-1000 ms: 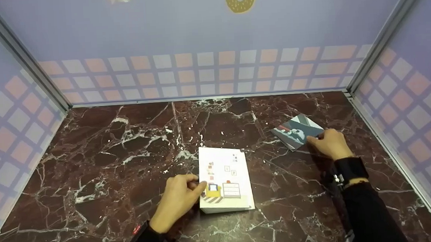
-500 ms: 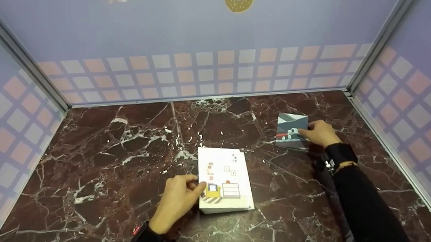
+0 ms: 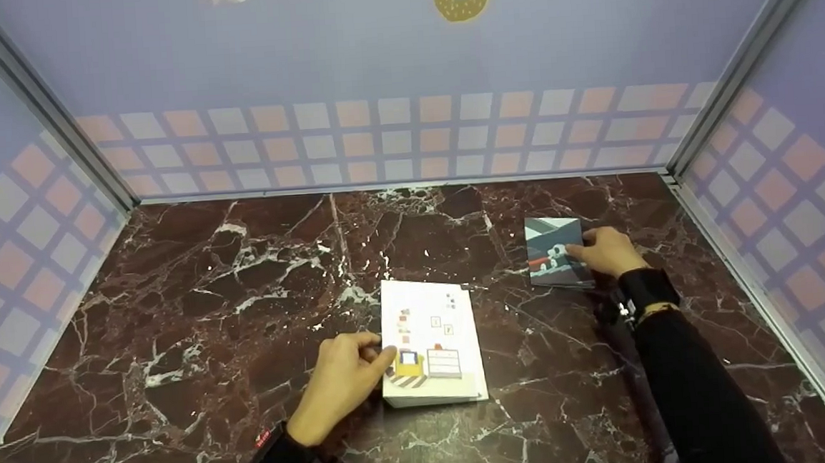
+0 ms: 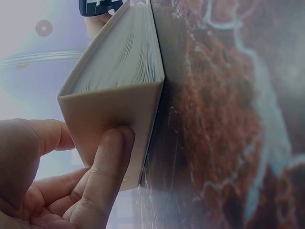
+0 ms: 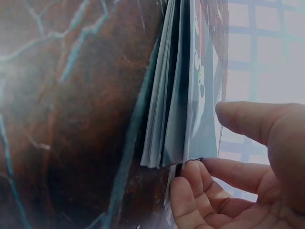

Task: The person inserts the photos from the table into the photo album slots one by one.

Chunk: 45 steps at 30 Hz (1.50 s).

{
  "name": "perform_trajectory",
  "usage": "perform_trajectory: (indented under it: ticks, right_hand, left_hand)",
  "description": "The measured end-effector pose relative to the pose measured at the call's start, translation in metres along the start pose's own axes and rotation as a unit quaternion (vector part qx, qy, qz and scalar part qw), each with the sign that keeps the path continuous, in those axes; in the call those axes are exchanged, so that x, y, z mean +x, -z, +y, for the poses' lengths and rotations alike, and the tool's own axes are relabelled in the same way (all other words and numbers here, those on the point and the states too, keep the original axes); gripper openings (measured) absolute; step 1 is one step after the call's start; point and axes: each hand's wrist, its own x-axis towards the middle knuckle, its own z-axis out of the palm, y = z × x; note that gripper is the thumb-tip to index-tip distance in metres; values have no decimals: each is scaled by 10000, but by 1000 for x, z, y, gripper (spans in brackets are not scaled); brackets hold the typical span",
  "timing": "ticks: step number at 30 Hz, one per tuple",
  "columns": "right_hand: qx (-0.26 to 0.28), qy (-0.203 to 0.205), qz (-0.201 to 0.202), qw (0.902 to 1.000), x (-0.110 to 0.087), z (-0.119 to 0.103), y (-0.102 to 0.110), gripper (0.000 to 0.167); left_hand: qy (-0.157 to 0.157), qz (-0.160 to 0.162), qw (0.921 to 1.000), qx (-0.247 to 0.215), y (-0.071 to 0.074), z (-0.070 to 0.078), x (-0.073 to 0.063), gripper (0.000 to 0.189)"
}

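Straightened since earlier, the illustrated booklet (image 3: 551, 253), right of the hardcover book (image 3: 433, 341) the left hand (image 3: 344, 373) grips, may splay if the right hand (image 3: 611, 251) pinching it slackens.

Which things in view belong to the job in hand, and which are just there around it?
Apparently in the job:
- book, touched by the left hand
- stack, right hand at its edge

Just around it:
- table
- wall
- doughnut picture
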Motion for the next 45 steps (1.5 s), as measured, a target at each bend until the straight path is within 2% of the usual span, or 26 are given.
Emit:
perform_trajectory:
  ticks: [2, 5, 9, 11, 16, 19, 22, 26, 31, 34, 39, 45]
  right_hand:
    - [-4, 4, 101, 9999, -1, -2, 0, 75]
    - [-43, 189, 511, 9985, -6, -9, -3, 71]
    - [135, 712, 1067, 9916, -20, -31, -8, 60]
    - [354, 938, 1005, 9899, -28, -46, -13, 56]
    - [894, 1464, 287, 9848, -47, -79, -39, 45]
    - [990, 1832, 40, 9781, -54, -90, -60, 40]
    - [1007, 2137, -9, 9717, -57, -94, -79, 39]
    - [1170, 2237, -19, 9676, -60, -93, -97, 40]
    - [1250, 2182, -53, 9678, -61, -93, -107, 37]
    - [1304, 2198, -66, 9668, -61, -93, -110, 34]
    - [1355, 2310, -104, 9634, -60, -91, -114, 39]
    - [1315, 2195, 6, 9667, -62, -91, -112, 38]
  left_hand:
    - [-13, 6, 10000, 8, 0, 0, 0, 20]
    - [-1, -1, 10000, 9, 1, -1, 0, 21]
    - [99, 62, 9999, 78, 4, -1, -1, 25]
    - [137, 70, 9998, 92, 5, 0, -1, 28]
    - [109, -44, 9999, -29, 3, 1, -1, 28]
    - [67, -141, 9998, -144, -1, 2, -2, 23]
    - [50, -280, 9992, -264, -4, 3, -3, 16]
    - [-15, -442, 9982, -413, -9, 3, -6, 14]
    - [10, -571, 9971, -509, -13, 4, -9, 15]
    - [3, -641, 9964, -554, -15, 6, -10, 16]
    - [-36, -701, 9957, -600, -17, 8, -12, 10]
    - [-177, -642, 9963, -543, -18, 10, -9, 11]
